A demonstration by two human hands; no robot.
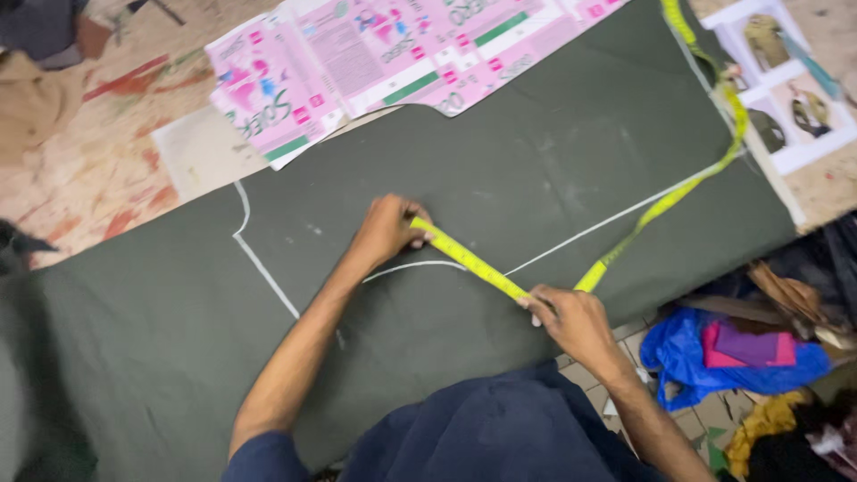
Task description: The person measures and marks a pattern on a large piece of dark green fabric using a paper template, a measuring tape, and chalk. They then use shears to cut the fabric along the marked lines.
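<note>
On the floor, a dark green cloth (553, 170) is lying spread flat, carrying white chalk lines (268, 272) that trace a garment outline. Both hands are working a yellow measuring tape (469, 261) stretched taut across the cloth. Left hand (386, 230) is pressing the tape's end down onto the fabric, fingers curled together over it, right beside a curved chalk mark. Right hand (576, 319) is pinching the tape between thumb and fingers near the cloth's lower edge, remaining fingers bunched. Beyond the right hand, the loose tape is trailing up along the cloth's right side toward the top edge. A flattened pink printed carton (357, 62) is lying over the cloth's upper edge. To the right, a sheet with photographs (794, 80) is resting on the floor; a blue plastic bag (687, 357) is sitting among scraps just off the cloth.
</note>
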